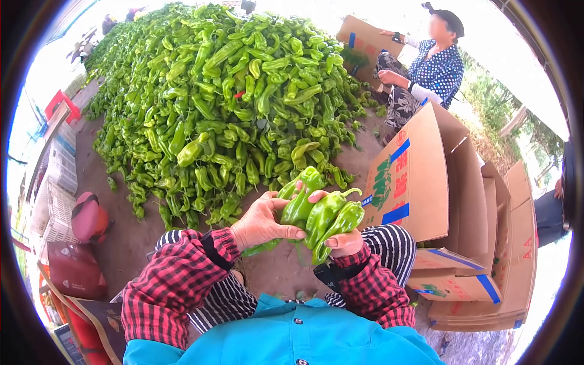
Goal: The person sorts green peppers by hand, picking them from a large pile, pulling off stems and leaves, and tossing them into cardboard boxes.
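Observation:
Both my hands meet in front of my lap around several green peppers [317, 220]. My left hand [263, 224] is closed on them from the left, its thumb lying across the front. From the right, my right hand [344, 242] grips the lower ends, and most of its fingers are hidden behind the peppers. Another green pepper [263, 247] shows below my left palm. Just beyond my hands rises a large heap of green peppers [225, 103], with a small red one [239, 95] among them.
Open cardboard boxes [420, 176] stand close on my right. Behind them sits a person [435, 67] with a hand on another carton [368, 45]. White plastic crates [59, 210], a pink and red object [89, 217] and a maroon bag [76, 267] are on my left.

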A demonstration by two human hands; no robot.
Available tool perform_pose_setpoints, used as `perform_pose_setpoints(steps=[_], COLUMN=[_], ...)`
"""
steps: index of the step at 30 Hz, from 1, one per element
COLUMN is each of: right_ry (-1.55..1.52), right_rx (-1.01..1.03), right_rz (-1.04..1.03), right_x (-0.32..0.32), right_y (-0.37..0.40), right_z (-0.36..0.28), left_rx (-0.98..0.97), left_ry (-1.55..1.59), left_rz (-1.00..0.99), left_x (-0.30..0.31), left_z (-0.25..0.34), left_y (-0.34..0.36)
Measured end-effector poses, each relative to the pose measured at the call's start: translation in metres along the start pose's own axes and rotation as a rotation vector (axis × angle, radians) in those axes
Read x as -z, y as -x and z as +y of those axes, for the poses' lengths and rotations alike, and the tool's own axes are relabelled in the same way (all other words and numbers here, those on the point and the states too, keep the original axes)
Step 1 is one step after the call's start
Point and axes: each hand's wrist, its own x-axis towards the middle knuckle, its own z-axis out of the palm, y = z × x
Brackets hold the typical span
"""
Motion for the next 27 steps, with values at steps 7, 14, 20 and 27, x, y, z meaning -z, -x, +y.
perform_pose_setpoints(steps=[7, 14, 20, 27], right_ry=[-0.193, -0.211, -0.119, -0.203], right_rx=[0.109, 0.185, 0.189, 0.291], right_rz=[-0.08, -0.011, -0.22, 0.05], right_x=[-0.004, 0.007, 0.002, 0.019], right_y=[-0.003, -0.005, -0.011, -0.01], right_z=[-0.035, -0.022, -0.01, -0.011], left_rx=[0.091, -0.052, 0.089, 0.119], left_ry=[0.599, 0.985, 1.132, 0.968], left_rz=[-0.134, -0.305, -0.353, -0.12], left_x=[0.023, 0.014, 0.002, 0.007], left_z=[0.006, 0.003, 0.001, 0.005], left_y=[0.006, 0.007, 0.006, -0.002])
